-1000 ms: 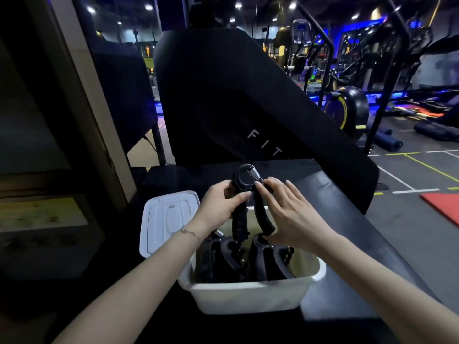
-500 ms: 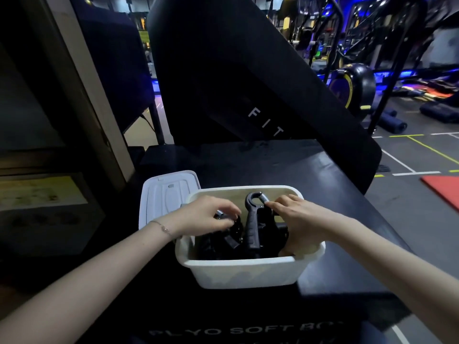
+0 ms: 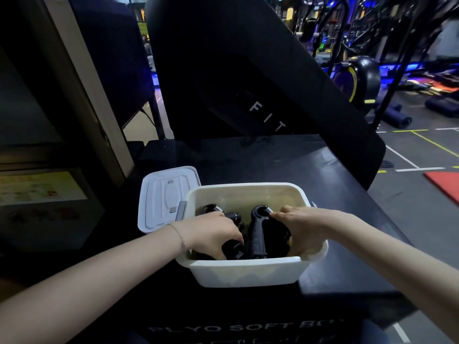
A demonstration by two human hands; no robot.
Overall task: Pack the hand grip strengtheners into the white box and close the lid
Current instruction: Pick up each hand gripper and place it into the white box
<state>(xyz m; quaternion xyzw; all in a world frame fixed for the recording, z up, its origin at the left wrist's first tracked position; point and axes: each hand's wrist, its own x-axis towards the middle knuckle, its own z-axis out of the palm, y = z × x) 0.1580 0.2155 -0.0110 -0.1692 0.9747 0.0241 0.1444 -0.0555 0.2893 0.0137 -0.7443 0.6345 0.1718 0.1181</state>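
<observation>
Two hands work inside a white box (image 3: 248, 271) near the table's (image 3: 335, 170) front edge, its lid (image 3: 164, 197) lying off to the left. Left hand (image 3: 211, 234) fingers curl around one grip strengthener (image 3: 232, 247); right hand (image 3: 300, 229) fingers pinch another strengthener (image 3: 257, 234). Stiff, springy tools, probably best held by their handles.

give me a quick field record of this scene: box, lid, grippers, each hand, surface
box: white box, open, on the black surface
lid: white lid, off, lying left of and behind the box, touching its left side
contents: black hand grip strengtheners inside, one standing on edge in the middle
left hand: left hand inside the box, on the left strengtheners
right hand: right hand inside the box, fingertips at the middle strengthener's spring end
task state: lid not yet on
</observation>
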